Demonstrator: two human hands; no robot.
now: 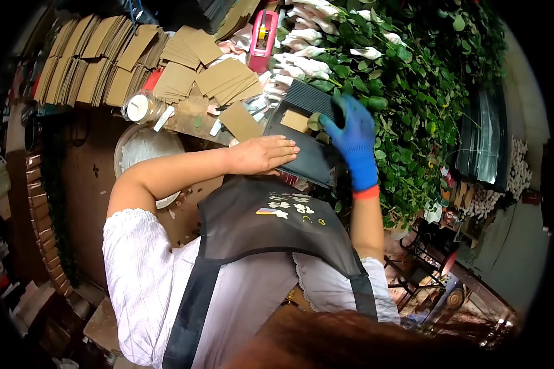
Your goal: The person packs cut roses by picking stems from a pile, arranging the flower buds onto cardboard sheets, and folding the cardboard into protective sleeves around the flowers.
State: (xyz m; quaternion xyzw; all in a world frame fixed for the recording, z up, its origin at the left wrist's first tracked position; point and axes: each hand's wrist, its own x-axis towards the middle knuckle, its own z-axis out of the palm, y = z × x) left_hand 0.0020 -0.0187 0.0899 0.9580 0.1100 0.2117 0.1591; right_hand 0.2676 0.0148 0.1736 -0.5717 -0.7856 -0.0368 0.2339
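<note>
My left hand (pixel 264 155) is bare and lies flat, fingers stretched out, on a dark plastic sheet (pixel 311 161) in front of the apron. The sheet has ribbed black material (pixel 311 98) at its upper end and a small tan card (pixel 296 121) on it. My right hand (pixel 353 130), in a blue glove with a red cuff, hovers at the sheet's right edge, slightly blurred, with thumb and fingers apart. A small olive round thing (pixel 314 121) shows beside its thumb; I cannot make out what it is. A brown card (pixel 240 121) lies left of the sheet.
Stacks of brown cards (pixel 98 61) and loose cards (pixel 228 80) fill the back left. A pink tape dispenser (pixel 263 40) stands behind. White-wrapped flower heads (pixel 305 43) and leafy stems (pixel 412 111) are piled on the right. A jar (pixel 139 108) stands above a round tub (pixel 148 144).
</note>
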